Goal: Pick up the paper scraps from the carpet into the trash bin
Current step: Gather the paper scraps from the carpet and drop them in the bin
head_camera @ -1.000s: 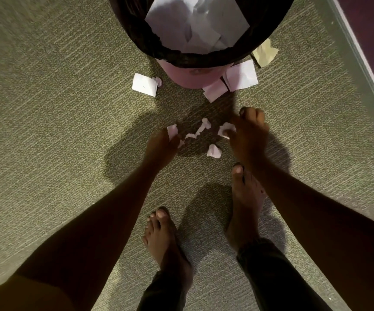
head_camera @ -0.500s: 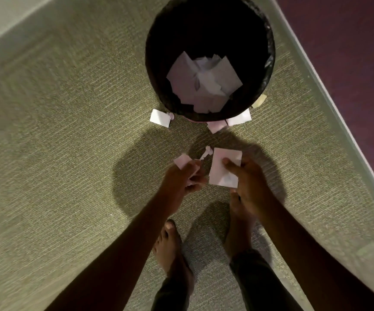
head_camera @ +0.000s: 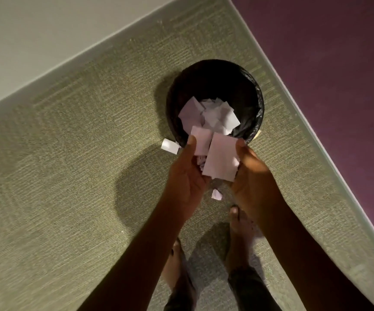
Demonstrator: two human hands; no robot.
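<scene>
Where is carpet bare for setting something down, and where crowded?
Bare: carpet left of the trash bin, toward the pale wall. Crowded: bin's near rim, where left hand and right hand hold paper scraps beside a loose scrap.

Bare forearms (head_camera: pixel 136 254), bare feet (head_camera: pixel 237 223), dark trouser legs (head_camera: pixel 251 288).

**Both hands loaded, at bin's near rim**

Left hand (head_camera: pixel 184 176) and right hand (head_camera: pixel 253 176) are cupped together, gripping held scraps (head_camera: pixel 221 160): one large sheet piece on the right, a smaller one under the left thumb, crumpled bits between. The sheets overlap the near rim of the trash bin (head_camera: pixel 226 84), which is black-lined and has a paper pile (head_camera: pixel 210 115) inside. One loose scrap (head_camera: pixel 169 146) lies on the carpet (head_camera: pixel 69 171), touching the bin's left side. A small piece (head_camera: pixel 216 195) shows below the hands; can't tell if it's airborne or on the floor. Bare feet (head_camera: pixel 237 230) sit at the bottom of the view.
</scene>
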